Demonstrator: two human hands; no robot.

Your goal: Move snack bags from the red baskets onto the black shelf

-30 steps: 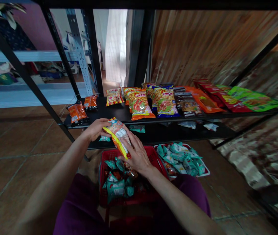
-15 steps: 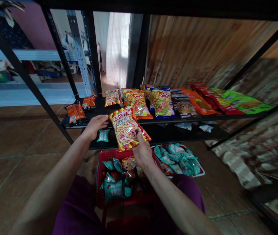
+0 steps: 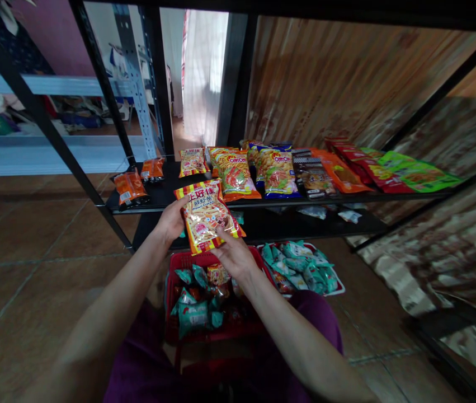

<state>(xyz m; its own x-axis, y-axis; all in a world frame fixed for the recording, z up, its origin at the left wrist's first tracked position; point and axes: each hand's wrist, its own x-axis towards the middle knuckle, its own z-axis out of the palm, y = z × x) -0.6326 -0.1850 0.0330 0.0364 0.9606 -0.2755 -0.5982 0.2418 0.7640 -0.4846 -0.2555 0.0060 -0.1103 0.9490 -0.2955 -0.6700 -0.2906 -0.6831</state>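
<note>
Both my hands grip a yellow and red bag of prawn crackers (image 3: 206, 210), its printed front facing up toward me. My left hand (image 3: 173, 220) pinches the bag's left edge near the top, thumb over the front. At the lower right corner my right hand (image 3: 234, 254) holds it with the thumb on top. The bag hangs just in front of the black shelf (image 3: 166, 190), above a red basket (image 3: 170, 313) of small teal and orange snack packs. A smaller bag in similar colours (image 3: 193, 162) stands on the shelf behind.
Noodle snack bags (image 3: 238, 174), blue-edged bags (image 3: 278, 172), brown packs (image 3: 315, 176) and a green packet (image 3: 418, 170) line the shelf rightward. Orange packs (image 3: 130, 188) lie at its left end. A white basket (image 3: 340, 286) of teal packs stands right of the red one. Black uprights (image 3: 53, 131) frame the rack.
The prawn cracker bag has shifted left and slightly toward me. My left hand, beside the bag with fingers stretched before, now grips its left edge; the right hand keeps hold.
</note>
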